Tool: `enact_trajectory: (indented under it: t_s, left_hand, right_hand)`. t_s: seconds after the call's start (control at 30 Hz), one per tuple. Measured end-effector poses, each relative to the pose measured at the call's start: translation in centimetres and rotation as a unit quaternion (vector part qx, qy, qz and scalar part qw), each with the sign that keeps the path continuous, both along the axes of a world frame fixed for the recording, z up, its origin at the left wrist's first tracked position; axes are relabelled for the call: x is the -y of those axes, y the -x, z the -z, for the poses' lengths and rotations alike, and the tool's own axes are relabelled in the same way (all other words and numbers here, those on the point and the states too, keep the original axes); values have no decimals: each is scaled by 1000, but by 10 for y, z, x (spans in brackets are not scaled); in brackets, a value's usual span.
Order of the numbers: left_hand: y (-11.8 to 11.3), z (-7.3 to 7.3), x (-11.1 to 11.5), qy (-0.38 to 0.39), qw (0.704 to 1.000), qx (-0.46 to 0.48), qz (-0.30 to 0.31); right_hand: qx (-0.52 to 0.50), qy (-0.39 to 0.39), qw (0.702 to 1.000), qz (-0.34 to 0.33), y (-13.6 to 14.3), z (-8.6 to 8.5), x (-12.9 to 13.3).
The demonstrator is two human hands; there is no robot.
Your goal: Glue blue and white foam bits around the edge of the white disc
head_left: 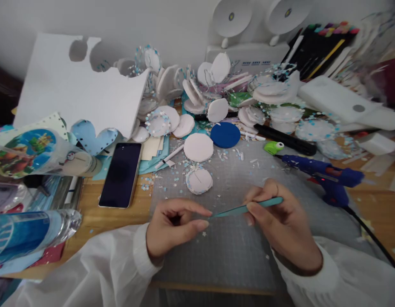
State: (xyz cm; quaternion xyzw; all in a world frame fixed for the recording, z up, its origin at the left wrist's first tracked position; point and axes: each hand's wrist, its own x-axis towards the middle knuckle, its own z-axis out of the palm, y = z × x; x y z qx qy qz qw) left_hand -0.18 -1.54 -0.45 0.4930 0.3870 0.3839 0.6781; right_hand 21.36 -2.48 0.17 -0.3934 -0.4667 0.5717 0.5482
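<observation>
My right hand (280, 221) is closed on teal tweezers (238, 210), which point left over the grey cutting mat (229, 256). The tweezer tips meet the index fingertip of my left hand (178, 226). The left thumb and index finger are apart, and nothing can be made out between them. Just beyond the hands lies a white foam disc (199, 181) edged with small blue and white pieces. Behind it are a plain white disc (198, 147) and a dark blue disc (225, 134).
A blue glue gun (325, 170) and green punch (274, 147) lie at right. A phone (120, 175), cup (47, 153) and bottle (34, 234) are at left. Many foam discs, a white board (79, 89) and a twin-head lamp (248, 55) stand behind.
</observation>
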Motion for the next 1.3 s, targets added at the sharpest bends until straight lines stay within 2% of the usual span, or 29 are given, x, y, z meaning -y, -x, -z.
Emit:
enact_trajectory:
  t_s: [0.17,0.43,0.67,0.9,1.3]
  left_hand:
    - [-2,1,0,12,1000,1,-14]
    - [-5,-3,-3,15,999,-29,8]
    - [-7,-6,-4,11,999,-45,-1]
    - [-6,-4,-2,12,999,-44,-4]
    - [-8,-10,-4,28,995,-97,1]
  right_hand:
    - [6,4,1000,1,0,0,0]
    - [-2,5,1000,13,-1,0,1]
    - [-3,11,1000,21,0,1,1]
    - [-11,11,999,38,-1,1,1]
    - [32,4,999,34,0,-2,1]
